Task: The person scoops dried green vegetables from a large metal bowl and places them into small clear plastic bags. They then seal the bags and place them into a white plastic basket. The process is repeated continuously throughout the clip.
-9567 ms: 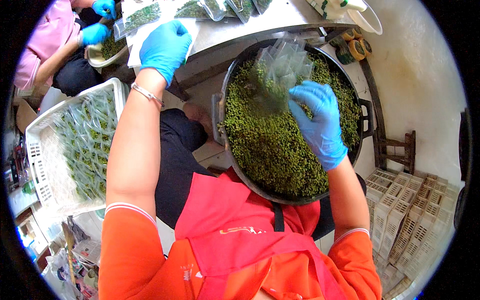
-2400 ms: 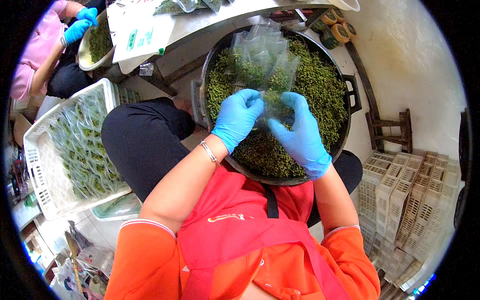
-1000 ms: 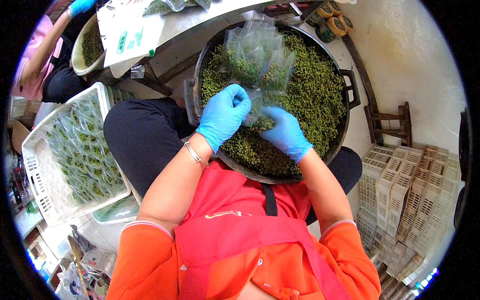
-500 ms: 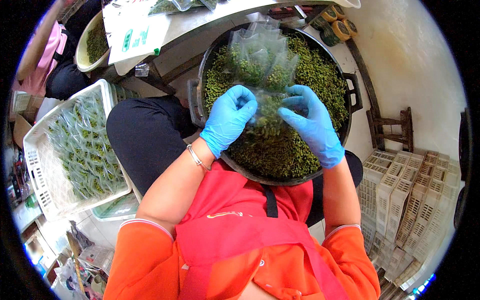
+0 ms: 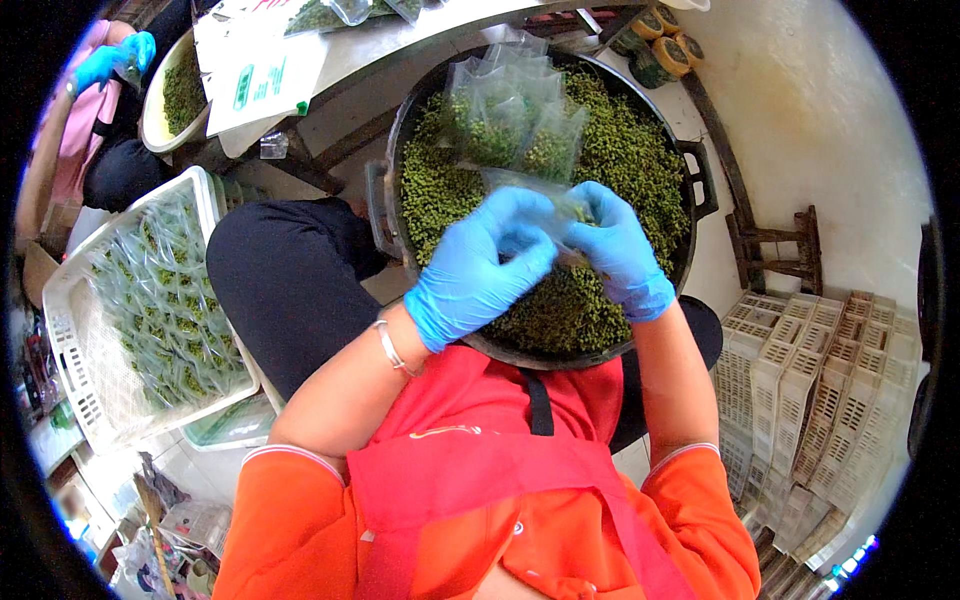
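Observation:
Both my hands wear blue gloves over a large black pot (image 5: pixel 697 180) of small green berry clusters (image 5: pixel 630 140). My left hand (image 5: pixel 480 270), slightly blurred, has its fingers curled on a small clear plastic bag (image 5: pixel 525 183) with some green contents. My right hand (image 5: pixel 620 255) grips the same bag from the right, thumb and fingers near its opening. Several clear bags (image 5: pixel 500 110), partly filled with berries, lie heaped on the berries just beyond my hands.
At left sits a white basket (image 5: pixel 65 330) of filled bags. Upper left, a co-worker (image 5: pixel 90 160) in pink works beside a cream basin (image 5: pixel 155 130). A metal table (image 5: pixel 400 35) spans the top. Stacked crates (image 5: pixel 810 410) and a wooden stool (image 5: pixel 770 250) stand at right.
My left hand has moved rightward, closer to my right hand, whose fingers have closed onto the bag. The co-worker's gloved hands have come back into view at upper left.

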Action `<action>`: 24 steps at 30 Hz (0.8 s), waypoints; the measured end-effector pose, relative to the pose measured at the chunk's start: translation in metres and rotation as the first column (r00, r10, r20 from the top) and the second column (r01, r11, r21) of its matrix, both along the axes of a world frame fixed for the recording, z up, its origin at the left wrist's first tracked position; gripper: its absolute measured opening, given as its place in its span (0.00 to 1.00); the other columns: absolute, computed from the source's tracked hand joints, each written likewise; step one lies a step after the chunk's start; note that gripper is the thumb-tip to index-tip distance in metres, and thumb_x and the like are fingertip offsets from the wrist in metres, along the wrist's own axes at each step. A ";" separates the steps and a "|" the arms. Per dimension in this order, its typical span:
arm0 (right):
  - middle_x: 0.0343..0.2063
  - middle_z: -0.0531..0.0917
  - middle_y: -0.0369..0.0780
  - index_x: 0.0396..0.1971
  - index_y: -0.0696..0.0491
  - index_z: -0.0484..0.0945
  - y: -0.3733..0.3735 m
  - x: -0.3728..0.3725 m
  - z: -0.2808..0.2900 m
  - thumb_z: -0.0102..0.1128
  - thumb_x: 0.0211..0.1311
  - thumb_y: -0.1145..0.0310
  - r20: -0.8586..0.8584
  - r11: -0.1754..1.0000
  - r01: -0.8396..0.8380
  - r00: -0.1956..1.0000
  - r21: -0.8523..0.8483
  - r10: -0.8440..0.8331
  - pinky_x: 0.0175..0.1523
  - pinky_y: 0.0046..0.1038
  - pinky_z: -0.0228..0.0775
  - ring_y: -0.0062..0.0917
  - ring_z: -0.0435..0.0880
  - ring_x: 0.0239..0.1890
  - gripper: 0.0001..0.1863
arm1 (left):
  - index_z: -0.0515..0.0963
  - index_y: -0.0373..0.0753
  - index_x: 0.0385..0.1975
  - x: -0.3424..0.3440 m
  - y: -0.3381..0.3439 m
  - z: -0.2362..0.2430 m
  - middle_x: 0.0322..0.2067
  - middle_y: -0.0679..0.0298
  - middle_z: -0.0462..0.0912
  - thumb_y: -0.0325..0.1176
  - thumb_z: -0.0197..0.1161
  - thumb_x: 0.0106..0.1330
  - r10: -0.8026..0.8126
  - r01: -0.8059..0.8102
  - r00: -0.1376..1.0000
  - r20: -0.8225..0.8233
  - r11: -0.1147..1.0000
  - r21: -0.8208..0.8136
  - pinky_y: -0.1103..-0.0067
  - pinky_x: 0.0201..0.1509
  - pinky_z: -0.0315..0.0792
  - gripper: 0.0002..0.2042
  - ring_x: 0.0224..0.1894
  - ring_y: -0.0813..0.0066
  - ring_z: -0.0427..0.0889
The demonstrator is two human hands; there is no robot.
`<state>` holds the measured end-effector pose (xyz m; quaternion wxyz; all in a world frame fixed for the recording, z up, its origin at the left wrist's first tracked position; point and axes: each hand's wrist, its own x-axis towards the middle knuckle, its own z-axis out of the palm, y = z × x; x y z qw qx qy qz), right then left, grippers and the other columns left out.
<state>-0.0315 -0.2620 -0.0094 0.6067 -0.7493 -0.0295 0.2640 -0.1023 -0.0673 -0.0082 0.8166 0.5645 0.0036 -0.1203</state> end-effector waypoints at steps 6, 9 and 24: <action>0.33 0.84 0.37 0.39 0.56 0.78 -0.009 0.008 0.033 0.72 0.52 0.71 0.125 0.942 -0.242 0.953 -0.233 0.276 0.42 0.22 0.73 0.17 0.79 0.35 0.15 | 0.72 0.41 0.64 0.039 0.035 -0.010 0.48 0.54 0.83 0.38 0.77 0.53 -0.309 -0.180 0.789 0.531 0.711 0.680 0.71 0.64 0.71 0.36 0.54 0.59 0.81; 0.36 0.86 0.42 0.44 0.56 0.80 0.011 0.004 0.059 0.70 0.55 0.72 0.245 0.903 -0.207 0.918 -0.377 0.312 0.46 0.25 0.75 0.21 0.83 0.38 0.16 | 0.82 0.37 0.50 0.039 0.036 -0.019 0.42 0.59 0.85 0.33 0.76 0.55 -0.385 0.155 0.886 0.259 0.771 0.617 0.75 0.56 0.74 0.22 0.45 0.70 0.83; 0.45 0.84 0.36 0.45 0.45 0.85 0.009 0.000 0.088 0.74 0.48 0.62 0.622 0.724 -0.082 0.454 -0.685 0.639 0.67 0.46 0.59 0.40 0.75 0.57 0.20 | 0.77 0.35 0.57 0.037 0.038 -0.026 0.49 0.62 0.83 0.28 0.73 0.58 -0.133 0.073 0.980 0.147 0.931 0.358 0.77 0.61 0.71 0.25 0.54 0.77 0.77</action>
